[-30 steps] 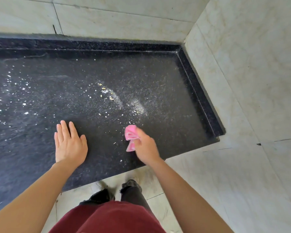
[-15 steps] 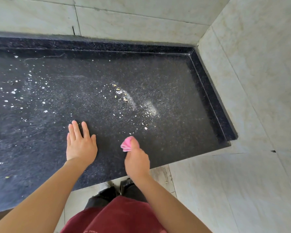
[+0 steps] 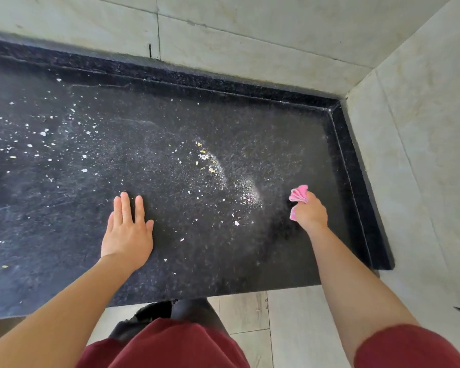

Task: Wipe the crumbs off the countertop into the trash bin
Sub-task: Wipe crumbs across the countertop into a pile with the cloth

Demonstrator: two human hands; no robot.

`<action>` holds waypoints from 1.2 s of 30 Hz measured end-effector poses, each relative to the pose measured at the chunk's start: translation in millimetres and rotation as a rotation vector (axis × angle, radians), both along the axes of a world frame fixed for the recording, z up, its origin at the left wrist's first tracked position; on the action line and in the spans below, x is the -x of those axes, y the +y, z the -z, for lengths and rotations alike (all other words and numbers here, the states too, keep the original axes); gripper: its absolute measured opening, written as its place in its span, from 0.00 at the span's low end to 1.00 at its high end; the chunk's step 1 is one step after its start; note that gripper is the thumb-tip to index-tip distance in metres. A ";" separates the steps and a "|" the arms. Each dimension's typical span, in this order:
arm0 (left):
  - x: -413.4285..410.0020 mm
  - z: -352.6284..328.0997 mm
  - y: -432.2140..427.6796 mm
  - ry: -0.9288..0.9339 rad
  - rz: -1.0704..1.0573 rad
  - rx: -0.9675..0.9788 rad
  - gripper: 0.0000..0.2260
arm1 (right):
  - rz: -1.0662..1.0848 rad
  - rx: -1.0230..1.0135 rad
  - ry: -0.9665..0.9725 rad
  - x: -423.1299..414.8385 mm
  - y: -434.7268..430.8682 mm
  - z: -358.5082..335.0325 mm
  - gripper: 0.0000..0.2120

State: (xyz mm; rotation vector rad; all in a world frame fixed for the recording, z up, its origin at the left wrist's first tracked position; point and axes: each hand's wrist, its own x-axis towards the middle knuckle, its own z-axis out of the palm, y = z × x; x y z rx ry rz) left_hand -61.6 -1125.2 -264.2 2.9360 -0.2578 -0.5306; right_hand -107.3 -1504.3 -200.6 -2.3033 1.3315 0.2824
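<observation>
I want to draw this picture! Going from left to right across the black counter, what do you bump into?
White crumbs → left hand, flat on the countertop → yellowish crumbs → powdery smear → pink cloth in the right hand → raised black edge → tiled wall.

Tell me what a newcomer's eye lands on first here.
The bright pink cloth, bunched in the right hand near the black countertop's right end, stands out most. Next come the pale crumbs scattered mid-counter and thicker toward the left, with the left hand pressed flat beside them.

Maroon short-sleeved shirt [image 3: 165,346], dark trousers [image 3: 191,310]
</observation>
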 end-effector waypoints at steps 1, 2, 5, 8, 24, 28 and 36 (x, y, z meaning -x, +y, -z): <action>0.2 0.1 -0.6 -0.004 0.003 0.000 0.28 | -0.038 -0.003 -0.018 -2.9 11.9 3.8 0.23; 0.7 0.2 -0.7 -0.007 0.006 -0.003 0.28 | -0.090 -0.003 -0.048 -4.9 30.9 8.8 0.23; 0.4 -1.8 -1.6 0.003 -0.003 0.008 0.28 | -0.265 -0.057 -0.150 -4.5 102.2 16.9 0.23; 0.5 -3.1 -1.8 0.013 -0.004 0.007 0.28 | -0.387 -0.143 -0.202 -1.3 148.3 18.2 0.23; -1.6 -9.6 -3.9 0.061 0.016 -0.079 0.27 | -0.141 0.073 0.018 -57.9 -14.3 3.1 0.18; -1.5 -10.4 -4.8 0.064 0.022 -0.098 0.27 | -0.138 0.093 -0.054 -75.5 36.2 14.7 0.20; -2.9 -12.0 -4.5 0.079 0.005 -0.050 0.28 | -0.518 -0.217 -0.131 -68.9 184.9 12.0 0.24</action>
